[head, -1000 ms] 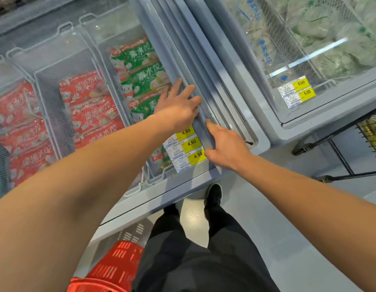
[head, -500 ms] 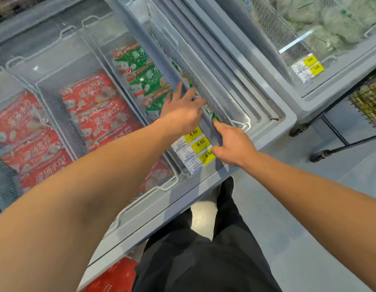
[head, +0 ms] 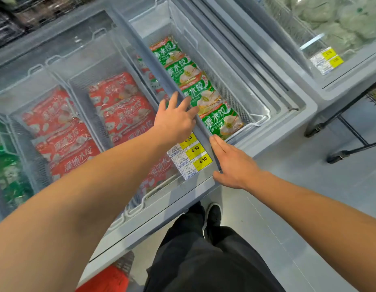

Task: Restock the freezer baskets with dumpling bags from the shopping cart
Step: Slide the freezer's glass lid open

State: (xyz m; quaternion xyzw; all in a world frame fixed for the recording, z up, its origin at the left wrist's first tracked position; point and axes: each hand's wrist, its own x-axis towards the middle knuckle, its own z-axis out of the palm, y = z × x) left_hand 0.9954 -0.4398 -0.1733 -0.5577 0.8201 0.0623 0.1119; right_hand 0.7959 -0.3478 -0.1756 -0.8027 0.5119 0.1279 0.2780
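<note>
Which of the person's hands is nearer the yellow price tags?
Left. The left hand lies on the lid just above the price tags; the right hand sits beside them, across the lid's edge.

Both bare arms extended forward; left hand [head: 175, 121] flat, fingers spread; right hand [head: 232, 163] flat, fingers straight together, thumb out.

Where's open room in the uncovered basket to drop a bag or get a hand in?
Free: the strip of the open basket between the green bags and its right mesh wall, plus the far end beyond the top bag. Crowded: its left side, green bags in a row. The red bags sit under the glass lid. Left hand and right hand lie on the lid's edge.
</note>
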